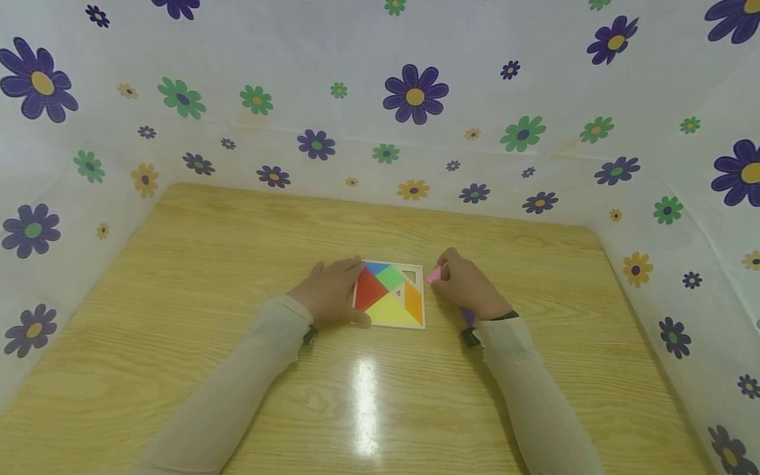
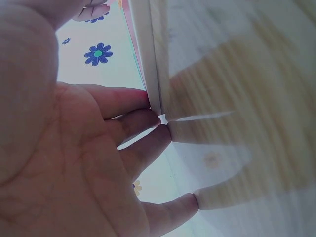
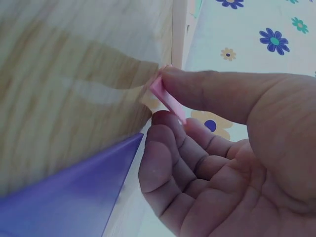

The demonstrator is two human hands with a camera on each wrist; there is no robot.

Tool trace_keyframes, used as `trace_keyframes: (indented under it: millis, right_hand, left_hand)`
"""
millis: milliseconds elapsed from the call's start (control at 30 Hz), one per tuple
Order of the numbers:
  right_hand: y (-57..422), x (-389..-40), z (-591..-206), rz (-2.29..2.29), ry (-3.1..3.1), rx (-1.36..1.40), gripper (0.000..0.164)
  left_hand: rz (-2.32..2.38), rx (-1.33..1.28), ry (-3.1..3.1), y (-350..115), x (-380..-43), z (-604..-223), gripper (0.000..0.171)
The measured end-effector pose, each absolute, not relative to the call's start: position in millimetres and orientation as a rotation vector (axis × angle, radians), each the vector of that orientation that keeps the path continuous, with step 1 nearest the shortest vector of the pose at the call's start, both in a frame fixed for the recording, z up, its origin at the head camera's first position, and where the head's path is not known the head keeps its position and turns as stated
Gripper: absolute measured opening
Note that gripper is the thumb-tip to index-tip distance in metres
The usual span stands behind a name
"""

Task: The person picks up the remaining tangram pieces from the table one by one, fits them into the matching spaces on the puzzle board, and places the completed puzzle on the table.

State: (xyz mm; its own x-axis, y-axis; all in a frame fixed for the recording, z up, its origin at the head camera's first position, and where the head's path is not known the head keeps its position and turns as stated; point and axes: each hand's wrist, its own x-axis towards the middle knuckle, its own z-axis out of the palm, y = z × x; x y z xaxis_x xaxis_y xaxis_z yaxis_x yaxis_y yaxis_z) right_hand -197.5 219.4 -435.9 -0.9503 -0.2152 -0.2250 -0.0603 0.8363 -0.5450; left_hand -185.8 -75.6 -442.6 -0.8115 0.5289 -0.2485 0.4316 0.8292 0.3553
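A square tangram tray (image 1: 388, 326) with a pale wooden rim lies on the table, holding red (image 1: 368, 290), yellow, blue, green and orange pieces. Two bare recesses show, one at its upper right corner and a small one near the middle. My left hand (image 1: 332, 293) rests at the tray's left side with fairly straight fingers, their tips (image 2: 143, 98) touching its edge and the tabletop. Right of the tray, my right hand (image 1: 472, 287) pinches a pink tangram piece (image 3: 167, 96) between thumb and fingers. Partly hidden under the right wrist is a purple triangle piece (image 3: 84, 182).
The light wooden table (image 1: 267, 409) reaches forward to a white cloth (image 1: 344, 53) printed with flowers, which also hangs along both sides. A bright light reflection lies on the tabletop in front of the tray.
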Motion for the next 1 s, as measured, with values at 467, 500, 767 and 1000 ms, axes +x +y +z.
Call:
trace_keyframes:
  millis: [467, 500, 767, 1000]
  right_hand:
    - [216.9, -194.5, -428.9, -0.851, 2.775, -0.227, 0.026]
    - [216.9, -194.4, -428.6, -0.858, 2.770, -0.222, 0.025]
    - [217.4, -194.4, -427.7, -0.866, 2.767, -0.240, 0.021]
    - [217.1, -193.6, -426.1, -0.869, 2.778, -0.257, 0.019]
  left_hand:
    - [0.398, 0.724, 2.672, -75.7, -185.4, -442.5, 0.113]
    - [0.396, 0.725, 2.673, -75.8, -185.4, -442.5, 0.113]
    - [0.391, 0.727, 2.674, -75.6, -185.3, -442.7, 0.113]
    - [0.401, 0.723, 2.679, -75.2, -184.4, -441.9, 0.114]
